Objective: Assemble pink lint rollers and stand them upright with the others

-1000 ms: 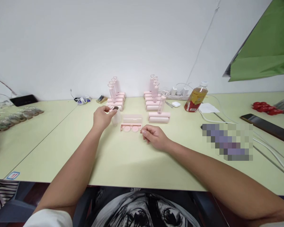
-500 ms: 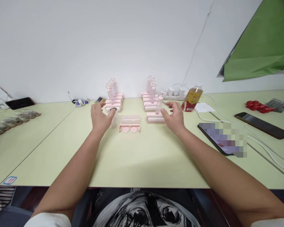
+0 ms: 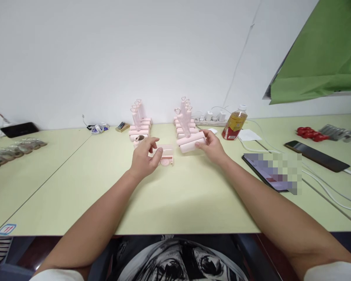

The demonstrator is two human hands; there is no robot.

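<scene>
In the head view my right hand (image 3: 212, 147) grips the right end of a long, rounded pink case (image 3: 190, 143), tilted. A clear pink tube (image 3: 183, 124) with a heart-shaped loop leans up from the case. My left hand (image 3: 146, 158) holds nothing, thumb and fingers apart. It partly covers an open pink case (image 3: 167, 160) with round pink parts inside. Behind the left hand stands a pale cylinder (image 3: 138, 141) with a dark round top, largely hidden. Similar pink cases with upright tubes form a left row (image 3: 139, 128) and a right row (image 3: 178, 121).
At the right are a drink bottle (image 3: 234, 123), a power strip (image 3: 212, 121), a phone (image 3: 270, 173), a darker phone (image 3: 316, 156) and white cables. Red items (image 3: 311, 133) lie farther right. Clear-wrapped items (image 3: 16, 152) line the far left.
My right hand has taken hold of the nearest right-hand case and tilted it, its tube leaning left. My left hand has moved right, away from the pale cylinder, to the open case.
</scene>
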